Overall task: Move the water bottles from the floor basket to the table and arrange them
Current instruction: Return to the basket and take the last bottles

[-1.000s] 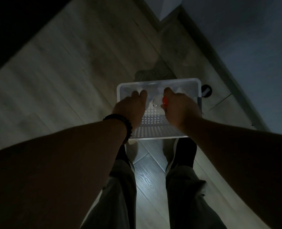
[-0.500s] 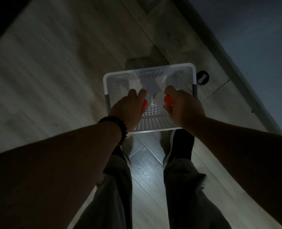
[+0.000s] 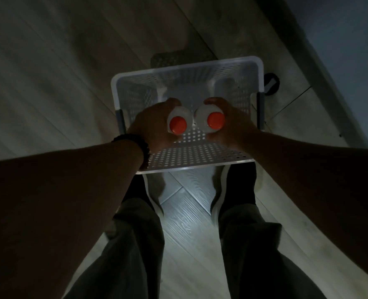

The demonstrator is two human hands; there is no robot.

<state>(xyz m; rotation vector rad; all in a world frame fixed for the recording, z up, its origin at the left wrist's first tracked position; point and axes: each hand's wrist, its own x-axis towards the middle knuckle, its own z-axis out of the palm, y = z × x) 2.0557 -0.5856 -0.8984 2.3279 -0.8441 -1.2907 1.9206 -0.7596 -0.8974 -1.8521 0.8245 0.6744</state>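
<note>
- Two clear plastic water bottles with round orange caps are seen from straight above, caps facing the camera, bodies mostly hidden beneath them
- The left bottle (image 3: pixel 178 125) and the right bottle (image 3: pixel 216 120) sit side by side, very close to each other; whether they touch cannot be told
- Both are held over the inside of the basket (image 3: pixel 187 69), above its perforated bottom, near the middle
- The left hand (image 3: pixel 155 124) has its fingers wrapped round the shoulder of the left bottle; a dark beaded bracelet (image 3: pixel 140 145) circles that wrist
- The right hand (image 3: pixel 232 124) grasps the right bottle the same way, fingers curled round its far side
- The basket is white, rectangular, with rows of small holes in its walls and bottom, and stands on the floor (image 3: pixel 49 72)
- The floor is pale wood-grain planking, dim apart from a bright patch between the person's legs
- Dark shoes (image 3: pixel 239 186) stand just behind the near rim of the basket, under loose grey trousers (image 3: pixel 135 244)
- A small round black object (image 3: pixel 271 85) lies just beside the basket's right wall
- A grey skirting (image 3: pixel 325 67) runs diagonally at the right, with a bluish wall (image 3: pixel 351 39) beyond it
</note>
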